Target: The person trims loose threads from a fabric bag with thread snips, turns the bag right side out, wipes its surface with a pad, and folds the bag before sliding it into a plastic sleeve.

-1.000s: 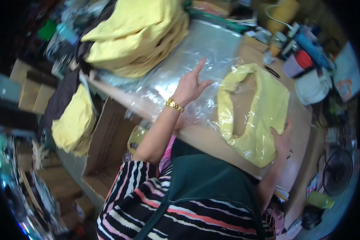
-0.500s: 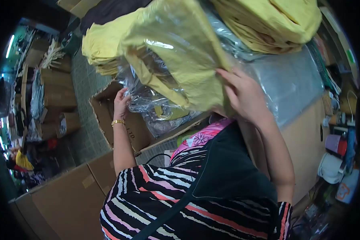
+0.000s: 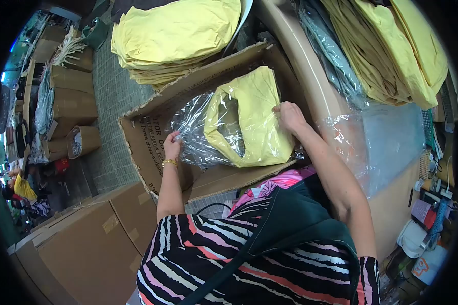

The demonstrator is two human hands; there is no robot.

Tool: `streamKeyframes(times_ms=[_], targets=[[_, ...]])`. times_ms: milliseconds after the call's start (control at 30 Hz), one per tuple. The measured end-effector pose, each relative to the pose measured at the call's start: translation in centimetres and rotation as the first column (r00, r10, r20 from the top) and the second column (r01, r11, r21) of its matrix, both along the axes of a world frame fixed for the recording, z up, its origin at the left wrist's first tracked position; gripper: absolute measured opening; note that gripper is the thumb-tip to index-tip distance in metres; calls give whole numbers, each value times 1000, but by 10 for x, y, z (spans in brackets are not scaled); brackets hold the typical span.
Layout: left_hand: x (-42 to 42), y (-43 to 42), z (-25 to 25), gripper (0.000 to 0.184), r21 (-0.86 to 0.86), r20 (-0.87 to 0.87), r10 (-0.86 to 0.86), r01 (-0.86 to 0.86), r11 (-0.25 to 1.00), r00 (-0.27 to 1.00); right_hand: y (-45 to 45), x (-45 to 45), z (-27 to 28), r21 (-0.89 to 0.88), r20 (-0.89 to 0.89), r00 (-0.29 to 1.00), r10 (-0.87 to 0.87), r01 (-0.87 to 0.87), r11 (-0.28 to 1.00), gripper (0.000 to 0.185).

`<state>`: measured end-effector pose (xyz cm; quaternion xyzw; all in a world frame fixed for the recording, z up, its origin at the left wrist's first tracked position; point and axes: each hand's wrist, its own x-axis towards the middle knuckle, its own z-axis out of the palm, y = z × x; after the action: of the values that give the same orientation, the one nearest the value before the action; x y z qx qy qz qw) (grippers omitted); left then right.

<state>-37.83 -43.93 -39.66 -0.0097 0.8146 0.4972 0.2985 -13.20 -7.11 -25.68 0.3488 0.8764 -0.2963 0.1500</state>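
Observation:
A folded yellow fabric piece with an oval opening lies in a clear plastic bag, over the inside of an open cardboard box. My left hand, below a gold watch, pinches the loose left end of the bag. At the bag's right edge, my right hand grips the bagged yellow piece with its fingers closed. The box floor is mostly hidden beneath the bag.
Beyond the box is a stack of yellow fabric. More yellow pieces and flat clear bags lie on the table at right. Closed cartons stand at lower left.
The view has swung left toward the box. The bagged yellow piece went from the table, was lifted between both hands, and is now lowered flat into the box opening. My left hand has taken the bag's end.

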Motion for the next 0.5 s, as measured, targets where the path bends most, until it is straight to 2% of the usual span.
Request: streamKeyframes(times_ms=[100, 167, 200, 233, 267, 300, 333, 367, 400, 433, 467, 500], targets=[[-5, -4, -11, 39, -31, -37, -24, 23, 999, 999, -3, 2, -3, -51, -48, 995, -84, 81, 995, 41], [-8, -7, -25, 40, -59, -28, -97, 96, 994, 995, -15, 0, 12, 37, 200, 979, 23, -31, 999, 45], [-18, -17, -47, 47, -290, -60, -263, 235, 928, 963, -16, 1, 5, 40, 286, 953, 97, -113, 993, 44], [-13, -10, -56, 47, -281, -62, -271, 244, 928, 961, -18, 1, 6, -1, 319, 924, 210, -222, 975, 41], [-8, -4, -64, 53, -605, -125, -324, 186, 774, 938, -24, 3, 8, -71, 319, 919, 231, -220, 973, 40], [-3, 1, -68, 60, -847, -164, -395, 76, 526, 904, -33, 7, 11, -86, 247, 931, 269, -256, 963, 39], [-10, 5, -73, 69, -840, 0, -393, 214, 498, 919, -45, 14, 26, -85, 153, 946, 287, -277, 957, 38], [-15, 15, -82, 69, -838, -3, -398, 215, 502, 917, -55, 17, 36, -116, 111, 945, 308, -295, 948, 37], [-22, 21, -109, 69, -761, 115, -420, 351, 545, 900, -65, 27, 45, -95, -16, 946, 323, -324, 941, 36], [-18, 33, -106, 69, -662, 230, -445, 475, 580, 865, -72, 37, 57, -97, -14, 948, 318, -318, 943, 36], [-11, 45, -104, 66, -681, 207, -525, 507, 529, 825, -77, 45, 69, -112, -43, 932, 361, -363, 925, 35], [9, 67, -82, 64, -701, 188, -603, 536, 470, 775, -83, 52, 80, -129, -73, 914, 399, -405, 905, 34]])
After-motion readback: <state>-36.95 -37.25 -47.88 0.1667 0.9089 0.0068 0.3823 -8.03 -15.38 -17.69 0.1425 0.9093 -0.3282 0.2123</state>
